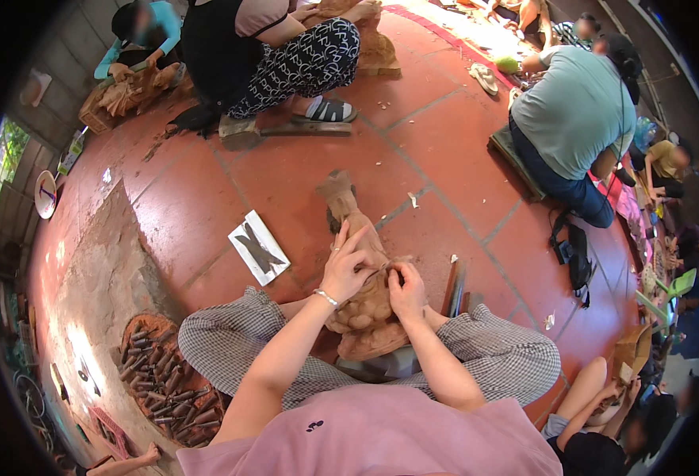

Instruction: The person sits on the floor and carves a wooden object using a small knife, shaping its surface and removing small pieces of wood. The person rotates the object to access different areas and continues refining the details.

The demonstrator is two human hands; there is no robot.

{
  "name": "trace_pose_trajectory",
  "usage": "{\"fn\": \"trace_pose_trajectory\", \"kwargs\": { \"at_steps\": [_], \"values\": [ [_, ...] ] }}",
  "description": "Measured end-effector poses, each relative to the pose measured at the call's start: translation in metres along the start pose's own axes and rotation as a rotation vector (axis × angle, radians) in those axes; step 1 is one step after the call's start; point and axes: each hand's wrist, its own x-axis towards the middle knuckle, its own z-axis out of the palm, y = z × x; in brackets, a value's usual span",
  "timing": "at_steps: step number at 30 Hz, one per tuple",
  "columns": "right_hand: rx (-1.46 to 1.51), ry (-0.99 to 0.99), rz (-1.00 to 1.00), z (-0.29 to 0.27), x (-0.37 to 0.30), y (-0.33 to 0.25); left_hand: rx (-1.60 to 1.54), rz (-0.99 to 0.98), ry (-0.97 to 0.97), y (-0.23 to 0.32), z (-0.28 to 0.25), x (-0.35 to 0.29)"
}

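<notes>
A brown carved wooden figure (363, 313) lies between my crossed legs, its narrower end (336, 187) pointing away from me. My left hand (347, 268) rests over its middle, thumb and fingertips pinched together and a finger stretched along the wood. Close by on the right, my right hand (407, 292) has its fingers curled and pinched against the carving. The two sets of fingertips nearly meet. Whatever small thing lies between them is too small to make out. Left of the figure, a white sheet (244, 236) with dark crossed strips (259, 251) lies on the floor.
A round container of wooden-handled tools (167, 382) stands by my left knee. Dark bar-like tools (455, 287) lie beyond my right knee. A black camera bag (577, 262) sits farther right. Several people work around me, one on a low stool (516, 164). Red tiles (444, 151) carry scattered chips.
</notes>
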Motion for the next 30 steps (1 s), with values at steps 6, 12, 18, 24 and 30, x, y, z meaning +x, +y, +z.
{"fn": "trace_pose_trajectory", "kwargs": {
  "at_steps": [6, 12, 18, 24, 30],
  "values": [
    [-0.034, 0.006, -0.011, 0.005, -0.001, 0.002, 0.05, 0.05, -0.046, -0.004, -0.016, 0.0],
    [0.006, -0.003, -0.009, 0.0, 0.001, 0.0, 0.07, 0.07, -0.013, 0.006, 0.003, 0.016],
    [0.028, -0.003, 0.038, 0.003, 0.001, 0.001, 0.059, 0.06, -0.058, 0.002, -0.009, 0.002],
    [0.046, -0.022, 0.006, 0.0, 0.001, 0.003, 0.208, 0.041, -0.01, 0.013, 0.004, 0.011],
    [0.05, 0.005, 0.036, 0.002, 0.002, -0.001, 0.154, 0.005, -0.103, 0.019, -0.016, -0.007]
  ]
}}
